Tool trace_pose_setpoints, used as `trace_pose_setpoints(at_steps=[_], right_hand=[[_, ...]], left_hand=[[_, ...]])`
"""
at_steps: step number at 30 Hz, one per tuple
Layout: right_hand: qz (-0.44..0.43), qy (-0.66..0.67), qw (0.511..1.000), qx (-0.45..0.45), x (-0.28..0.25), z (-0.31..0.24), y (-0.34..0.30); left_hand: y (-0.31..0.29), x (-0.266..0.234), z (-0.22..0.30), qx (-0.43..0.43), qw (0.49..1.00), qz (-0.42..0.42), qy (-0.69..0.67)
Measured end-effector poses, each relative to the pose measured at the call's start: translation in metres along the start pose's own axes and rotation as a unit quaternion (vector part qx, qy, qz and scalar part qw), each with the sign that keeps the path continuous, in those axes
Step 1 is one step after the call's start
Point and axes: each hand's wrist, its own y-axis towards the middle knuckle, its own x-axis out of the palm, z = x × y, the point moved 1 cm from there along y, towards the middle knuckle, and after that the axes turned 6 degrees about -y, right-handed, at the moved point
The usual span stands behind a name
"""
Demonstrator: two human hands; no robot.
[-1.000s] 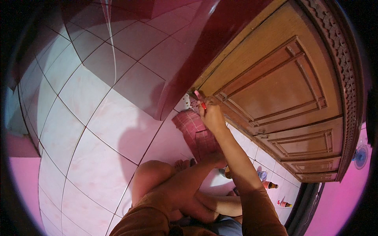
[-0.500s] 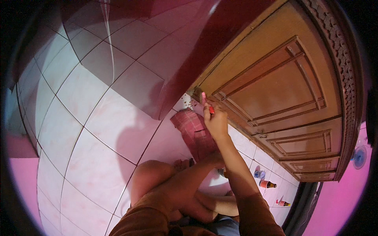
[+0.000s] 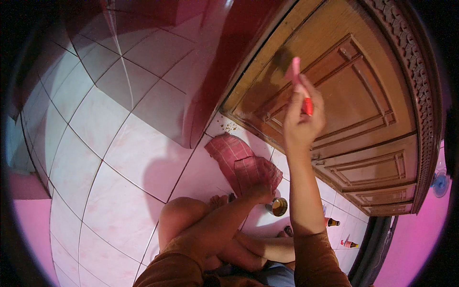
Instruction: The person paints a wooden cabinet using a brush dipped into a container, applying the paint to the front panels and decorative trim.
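My right hand [image 3: 306, 112] is raised in front of the wooden cabinet door [image 3: 351, 105], its fingers closed round a thin pink brush-like tool [image 3: 295, 71] with a red end. The tool's pink tip points up along the door's upper panel frame. My left hand [image 3: 260, 192] is low, at the near end of a red plaid cloth [image 3: 234, 160] spread on the tiles. Its fingers are too dark to make out. Right beside it stands a small metal bowl [image 3: 278, 206] with yellowish-brown liquid inside.
Brown crumbs [image 3: 228, 126] lie on the floor at the cabinet's foot. A glossy dark red panel [image 3: 210, 91] rises at the left. Two small bottles, one orange-labelled [image 3: 332, 222] and one red-capped [image 3: 350, 244], are on the tiles at right. My bent knee [image 3: 184, 215] is close by.
My right hand has risen with the pink tool from the cabinet's low corner to its upper panel, moving right. The bowl now shows. My left hand has barely moved.
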Motion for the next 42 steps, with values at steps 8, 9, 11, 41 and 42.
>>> trace_pose_setpoints(at_steps=[8, 9, 11, 41, 42], right_hand=[[-0.016, -0.033, 0.998, -0.045, 0.028, 0.018, -0.046], [-0.058, -0.054, 0.997, -0.018, 0.037, 0.026, -0.069], [-0.135, -0.089, 0.986, 0.032, 0.052, 0.036, -0.112], [-0.077, -0.077, 0.993, -0.037, 0.018, 0.023, -0.047], [-0.116, -0.098, 0.988, -0.026, 0.024, 0.039, -0.073]], left_hand=[[0.005, 0.005, 0.000, 0.002, 1.000, 0.016, 0.007], [0.006, 0.008, -0.002, 0.006, 1.000, 0.020, 0.002], [0.008, 0.013, -0.002, 0.012, 1.000, 0.020, 0.000], [-0.005, -0.003, -0.008, -0.006, 1.000, 0.024, 0.005], [-0.006, -0.002, -0.006, -0.007, 1.000, 0.023, 0.006]])
